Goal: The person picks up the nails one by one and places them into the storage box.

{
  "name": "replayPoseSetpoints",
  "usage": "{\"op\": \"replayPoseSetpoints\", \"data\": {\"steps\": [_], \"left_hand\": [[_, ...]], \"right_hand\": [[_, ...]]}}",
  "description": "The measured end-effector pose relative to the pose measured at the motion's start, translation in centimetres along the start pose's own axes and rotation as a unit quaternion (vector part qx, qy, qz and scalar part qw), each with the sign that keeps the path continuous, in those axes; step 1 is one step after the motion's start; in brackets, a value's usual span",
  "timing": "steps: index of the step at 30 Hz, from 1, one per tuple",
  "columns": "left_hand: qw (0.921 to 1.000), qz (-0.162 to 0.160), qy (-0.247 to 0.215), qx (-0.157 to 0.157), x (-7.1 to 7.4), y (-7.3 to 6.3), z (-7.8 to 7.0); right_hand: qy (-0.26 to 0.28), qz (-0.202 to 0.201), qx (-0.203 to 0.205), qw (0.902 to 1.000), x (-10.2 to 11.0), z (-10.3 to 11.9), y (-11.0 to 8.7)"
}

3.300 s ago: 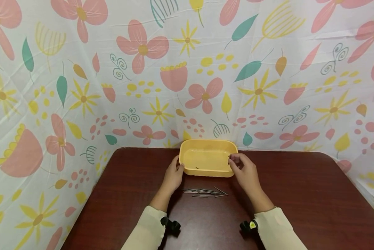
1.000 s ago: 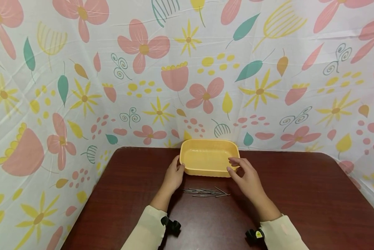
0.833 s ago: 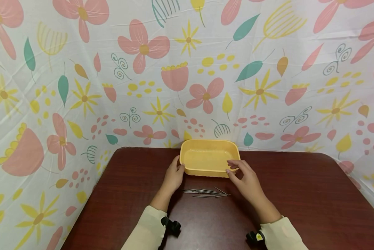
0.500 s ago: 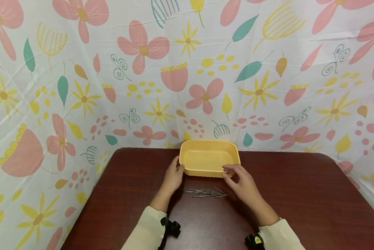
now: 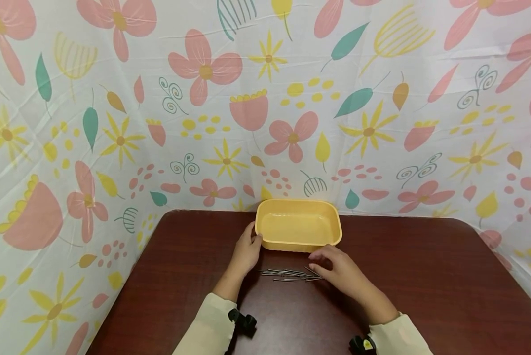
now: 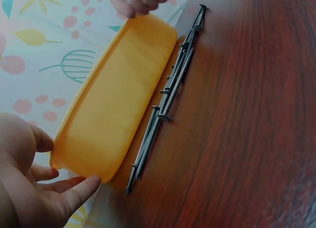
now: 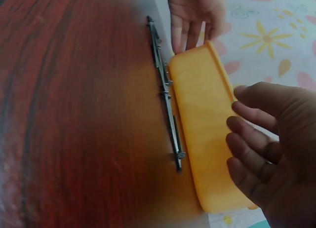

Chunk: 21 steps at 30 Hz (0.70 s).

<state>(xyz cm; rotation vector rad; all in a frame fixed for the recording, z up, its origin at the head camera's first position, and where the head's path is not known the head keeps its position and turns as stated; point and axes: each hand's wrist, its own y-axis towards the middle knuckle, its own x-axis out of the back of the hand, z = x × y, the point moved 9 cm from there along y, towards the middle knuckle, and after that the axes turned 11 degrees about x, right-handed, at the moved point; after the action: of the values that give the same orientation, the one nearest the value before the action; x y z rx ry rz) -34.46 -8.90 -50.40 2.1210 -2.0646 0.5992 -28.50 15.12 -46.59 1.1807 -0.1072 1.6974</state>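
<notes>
A yellow plastic tray (image 5: 298, 246) stands at the back of the table. My left hand (image 5: 246, 250) holds its left end; in the left wrist view the thumb and fingers are spread around the tray's corner. In front of the tray lies a loose row of several steel nails (image 5: 287, 274), heads visible in the left wrist view. My right hand (image 5: 343, 271) hovers by the right end of the nails, its fingers loosely bent and apart. Nothing shows between its fingers (image 7: 239, 144) in the right wrist view. The near wall hides part of the tray's inside.
The dark red-brown wooden table (image 5: 425, 276) extends to both sides and towards me. A white cloth with flowers and leaves (image 5: 372, 162) hangs directly behind the table's back edge and along the left. A black strap-on camera sits at each wrist.
My right hand, pinching something small and dark over the tray's right side 3.3 seconds ago, has since loosened and come down towards the nails. The left hand keeps its place on the tray.
</notes>
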Motion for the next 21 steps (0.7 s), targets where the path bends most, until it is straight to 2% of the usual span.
{"op": "replayPoseSetpoints", "data": {"steps": [9,21], "left_hand": [[1.0000,0.001,0.001,0.001,-0.1,0.2,0.1],[1.0000,0.001,0.005,0.004,-0.1,0.2,0.3]], "right_hand": [[0.005,0.060,0.009,0.9982,-1.6,-0.3,-0.7],[-0.018,0.124,-0.023,0.9918,-3.1,-1.2,-1.2]]}}
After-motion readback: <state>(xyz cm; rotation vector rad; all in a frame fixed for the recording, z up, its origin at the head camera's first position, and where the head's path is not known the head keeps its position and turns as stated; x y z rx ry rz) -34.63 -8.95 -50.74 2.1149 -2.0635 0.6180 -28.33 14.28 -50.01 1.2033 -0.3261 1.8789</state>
